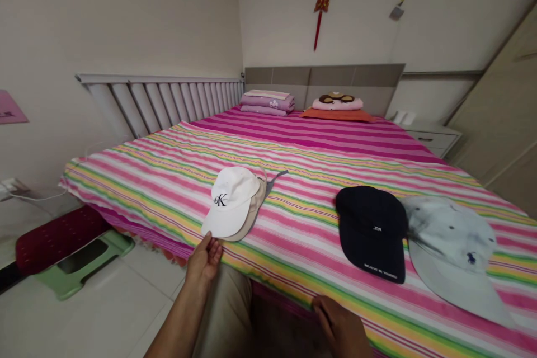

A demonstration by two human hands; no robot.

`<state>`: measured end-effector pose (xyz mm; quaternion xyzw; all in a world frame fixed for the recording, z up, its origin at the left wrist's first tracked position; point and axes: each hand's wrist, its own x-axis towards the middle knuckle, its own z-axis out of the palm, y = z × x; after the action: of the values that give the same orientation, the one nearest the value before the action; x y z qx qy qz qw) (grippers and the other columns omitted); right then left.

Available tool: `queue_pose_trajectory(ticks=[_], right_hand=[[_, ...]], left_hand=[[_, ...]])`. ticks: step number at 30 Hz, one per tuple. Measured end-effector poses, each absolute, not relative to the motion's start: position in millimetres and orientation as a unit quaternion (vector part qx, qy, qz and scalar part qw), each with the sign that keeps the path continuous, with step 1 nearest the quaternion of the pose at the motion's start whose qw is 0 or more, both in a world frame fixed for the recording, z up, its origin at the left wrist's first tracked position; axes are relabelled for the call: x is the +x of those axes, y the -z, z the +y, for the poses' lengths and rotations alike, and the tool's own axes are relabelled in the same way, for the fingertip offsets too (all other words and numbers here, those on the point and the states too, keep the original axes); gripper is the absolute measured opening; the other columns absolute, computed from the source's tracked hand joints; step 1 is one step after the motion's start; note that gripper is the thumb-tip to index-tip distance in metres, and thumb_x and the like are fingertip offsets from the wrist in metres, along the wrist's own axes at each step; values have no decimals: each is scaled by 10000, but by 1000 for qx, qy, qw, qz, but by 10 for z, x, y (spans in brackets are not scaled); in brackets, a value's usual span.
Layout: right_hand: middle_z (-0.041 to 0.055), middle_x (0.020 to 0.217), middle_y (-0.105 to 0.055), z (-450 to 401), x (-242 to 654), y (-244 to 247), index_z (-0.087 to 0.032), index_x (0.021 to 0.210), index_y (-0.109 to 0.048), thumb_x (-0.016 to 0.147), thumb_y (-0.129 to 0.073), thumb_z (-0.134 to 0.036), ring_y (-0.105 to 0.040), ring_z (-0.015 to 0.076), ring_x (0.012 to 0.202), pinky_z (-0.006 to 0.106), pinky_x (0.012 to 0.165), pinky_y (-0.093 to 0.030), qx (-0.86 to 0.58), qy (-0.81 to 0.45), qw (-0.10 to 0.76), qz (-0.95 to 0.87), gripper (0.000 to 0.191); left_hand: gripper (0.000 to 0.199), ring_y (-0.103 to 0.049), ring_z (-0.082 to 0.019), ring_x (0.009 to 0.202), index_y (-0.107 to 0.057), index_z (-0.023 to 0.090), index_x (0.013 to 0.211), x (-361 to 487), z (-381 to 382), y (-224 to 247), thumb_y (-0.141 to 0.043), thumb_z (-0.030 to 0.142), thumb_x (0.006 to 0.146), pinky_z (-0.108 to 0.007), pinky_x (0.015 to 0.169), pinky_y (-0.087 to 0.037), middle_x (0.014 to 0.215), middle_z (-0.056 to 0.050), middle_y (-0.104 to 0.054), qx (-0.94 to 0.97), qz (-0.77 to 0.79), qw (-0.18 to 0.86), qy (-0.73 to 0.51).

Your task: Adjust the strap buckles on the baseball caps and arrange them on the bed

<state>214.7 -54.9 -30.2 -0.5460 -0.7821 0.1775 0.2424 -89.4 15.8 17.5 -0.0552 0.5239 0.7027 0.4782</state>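
At the bed's near edge, my left hand [205, 257] pinches the brim of a white baseball cap [235, 187] with dark "CK" letters. Its thumb is on top of the brim. That cap lies over a beige cap [255, 210], and a grey strap [277, 176] sticks out behind them. My right hand [338, 324] is closed at the edge of the striped bedspread [302, 257]; its curled fingers hide whatever may be in them. Beyond it lies a dark navy cap [371, 229] with white lettering, touching a pale blue cap [453, 251] with a small embroidered emblem.
Folded purple bedding [268, 103] and a pink pillow on an orange cloth [335, 114] rest by the headboard [352, 84]. A slatted rail [168, 100] borders the bed's left. On the floor at left stands a green stool [84, 268] beside a dark red padded seat [62, 235].
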Motion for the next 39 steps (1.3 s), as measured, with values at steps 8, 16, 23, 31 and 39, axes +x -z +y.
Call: queue_pose_trajectory(ticks=[8, 16, 23, 31, 39], right_hand=[[44, 749, -670, -547, 2141, 337, -217, 752, -558, 865, -305, -273, -635, 181, 663, 242, 561, -433, -540, -149, 231, -795, 283], [48, 783, -671, -558, 2155, 344, -201, 796, -564, 870, -312, -264, -643, 185, 694, 256, 591, -452, -533, -135, 219, -806, 270], [42, 743, -669, -568, 2159, 365, -202, 775, -565, 865, -327, -246, -639, 182, 659, 254, 567, -438, -529, -119, 223, -810, 258], [24, 704, -657, -559, 2154, 370, -216, 746, -555, 858, -344, -260, -624, 173, 629, 239, 548, -418, -534, -136, 224, -804, 243], [47, 769, -654, -512, 2128, 187, -212, 798, -579, 832, -418, -359, -613, 200, 711, 288, 642, -434, -523, -324, 300, -729, 221]], left_hand=[[152, -531, -88, 340, -522, 123, 606, -954, 180, -230, -575, 131, 748, -184, 350, -463, 423, 25, -552, -42, 534, 508, -675], [72, -567, -78, 389, -571, 121, 697, -973, 166, -203, -564, 62, 738, -140, 378, -466, 478, 21, -592, -32, 544, 469, -696], [95, -584, -88, 422, -567, 129, 684, -1001, 188, -349, -544, 65, 752, -160, 410, -492, 503, 15, -594, -9, 510, 476, -716], [241, -617, -96, 549, -601, 141, 744, -916, 218, -522, -472, -60, 710, -198, 540, -537, 666, -9, -664, 70, 408, 519, -747], [454, -632, -145, 715, -610, 243, 968, -554, -23, -363, -654, -1, 588, -233, 616, -538, 856, -9, -691, 192, 274, 595, -731]])
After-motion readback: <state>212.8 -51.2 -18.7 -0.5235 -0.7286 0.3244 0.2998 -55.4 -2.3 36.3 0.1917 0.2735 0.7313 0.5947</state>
